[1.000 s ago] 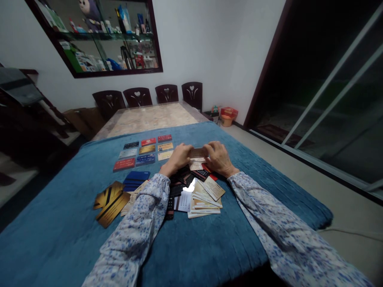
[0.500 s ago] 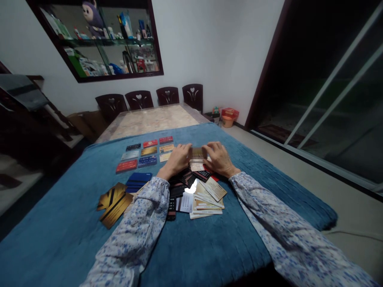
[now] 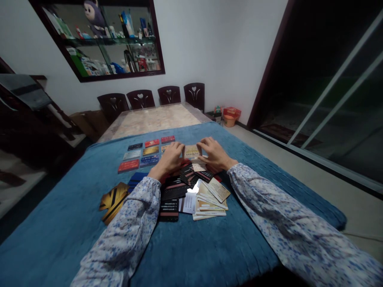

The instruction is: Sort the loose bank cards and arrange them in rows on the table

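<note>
While black cards [image 3: 175, 192] lie nearby, hands [image 3: 168, 159] [image 3: 216, 154] hold a yellowish card [image 3: 191, 151].

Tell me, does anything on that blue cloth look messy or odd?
Nothing looks spilled, but the black cards and cream cards overlap at odd angles, unlike the neat rows of cards beyond.

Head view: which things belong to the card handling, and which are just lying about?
Job in hand:
- left hand, right hand
- held card
- loose cards
- laid-out cards

Lying about:
- chairs
- plush toy
- orange bucket
</note>
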Demonstrator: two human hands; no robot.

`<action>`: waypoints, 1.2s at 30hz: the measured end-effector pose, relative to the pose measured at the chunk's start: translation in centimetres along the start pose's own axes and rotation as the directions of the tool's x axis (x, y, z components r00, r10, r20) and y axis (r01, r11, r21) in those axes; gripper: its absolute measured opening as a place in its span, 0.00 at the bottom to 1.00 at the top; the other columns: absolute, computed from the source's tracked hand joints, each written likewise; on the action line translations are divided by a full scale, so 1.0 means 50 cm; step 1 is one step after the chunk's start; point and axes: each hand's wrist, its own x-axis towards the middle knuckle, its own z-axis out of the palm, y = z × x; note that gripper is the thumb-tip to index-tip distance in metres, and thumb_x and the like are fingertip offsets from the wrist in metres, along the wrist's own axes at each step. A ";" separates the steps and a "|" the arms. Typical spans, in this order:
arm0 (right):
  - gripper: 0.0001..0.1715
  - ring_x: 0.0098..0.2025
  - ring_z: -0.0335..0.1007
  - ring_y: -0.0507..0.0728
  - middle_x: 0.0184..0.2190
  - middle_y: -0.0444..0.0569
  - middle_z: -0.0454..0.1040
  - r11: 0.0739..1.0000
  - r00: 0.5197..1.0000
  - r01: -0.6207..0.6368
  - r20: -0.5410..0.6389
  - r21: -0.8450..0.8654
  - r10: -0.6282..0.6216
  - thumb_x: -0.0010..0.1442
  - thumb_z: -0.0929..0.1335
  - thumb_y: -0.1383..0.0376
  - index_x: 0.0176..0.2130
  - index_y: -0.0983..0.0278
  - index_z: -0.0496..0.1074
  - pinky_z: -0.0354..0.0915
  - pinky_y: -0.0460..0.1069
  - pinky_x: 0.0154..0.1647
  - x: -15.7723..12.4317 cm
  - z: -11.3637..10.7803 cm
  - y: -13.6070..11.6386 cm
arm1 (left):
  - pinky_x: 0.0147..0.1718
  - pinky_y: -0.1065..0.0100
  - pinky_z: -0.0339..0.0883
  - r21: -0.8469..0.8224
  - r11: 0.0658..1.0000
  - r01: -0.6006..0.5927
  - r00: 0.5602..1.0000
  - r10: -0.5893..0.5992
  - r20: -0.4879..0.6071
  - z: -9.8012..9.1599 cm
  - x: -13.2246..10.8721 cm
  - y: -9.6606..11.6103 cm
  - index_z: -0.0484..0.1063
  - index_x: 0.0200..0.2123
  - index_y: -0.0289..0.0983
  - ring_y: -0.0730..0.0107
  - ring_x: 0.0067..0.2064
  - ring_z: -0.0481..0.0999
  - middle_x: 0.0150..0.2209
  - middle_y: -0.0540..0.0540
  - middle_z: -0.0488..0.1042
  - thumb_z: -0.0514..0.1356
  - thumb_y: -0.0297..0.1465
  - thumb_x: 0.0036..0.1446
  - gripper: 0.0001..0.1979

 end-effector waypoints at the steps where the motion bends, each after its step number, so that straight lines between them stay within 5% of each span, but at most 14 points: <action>1: 0.25 0.52 0.62 0.66 0.53 0.61 0.71 1.000 1.000 0.012 0.010 0.004 -0.012 0.60 0.73 0.60 0.55 0.65 0.73 0.63 0.57 0.47 0.010 0.002 0.000 | 0.56 0.52 0.67 0.003 1.000 0.005 1.000 -0.005 0.006 -0.003 -0.002 -0.007 0.70 0.53 0.35 0.50 0.56 0.70 0.54 0.36 0.72 0.62 0.27 0.58 0.18; 9: 0.23 0.52 0.61 0.65 0.52 0.60 0.70 0.993 0.990 0.104 0.092 0.063 -0.110 0.60 0.74 0.63 0.54 0.66 0.73 0.62 0.55 0.47 0.086 0.026 -0.021 | 0.57 0.51 0.65 0.080 0.990 0.117 0.987 -0.124 0.097 -0.021 -0.022 -0.071 0.70 0.57 0.35 0.47 0.59 0.67 0.56 0.35 0.72 0.64 0.26 0.55 0.24; 14: 0.13 0.52 0.61 0.63 0.51 0.58 0.71 0.987 0.976 0.115 0.171 0.112 -0.133 0.61 0.73 0.66 0.46 0.64 0.75 0.61 0.54 0.47 0.122 0.040 -0.048 | 0.57 0.48 0.64 0.086 0.977 0.195 0.971 -0.205 0.121 -0.021 -0.039 -0.104 0.74 0.49 0.37 0.45 0.58 0.67 0.53 0.36 0.74 0.64 0.26 0.53 0.18; 21: 0.11 0.51 0.63 0.62 0.51 0.57 0.72 0.983 0.957 0.087 0.260 0.159 -0.127 0.61 0.72 0.68 0.45 0.64 0.76 0.62 0.52 0.46 0.160 0.084 -0.066 | 0.57 0.45 0.62 0.117 0.954 0.276 0.937 -0.294 0.188 -0.011 -0.047 -0.140 0.76 0.48 0.37 0.42 0.62 0.64 0.56 0.35 0.73 0.64 0.26 0.53 0.17; 36: 0.06 0.48 0.71 0.58 0.46 0.55 0.75 0.980 0.909 0.019 0.404 0.200 -0.100 0.57 0.74 0.70 0.38 0.66 0.80 0.63 0.47 0.46 0.197 0.137 -0.074 | 0.58 0.43 0.63 0.166 0.922 0.350 0.846 -0.387 0.367 0.000 -0.038 -0.160 0.77 0.44 0.39 0.40 0.63 0.62 0.57 0.36 0.73 0.62 0.29 0.56 0.12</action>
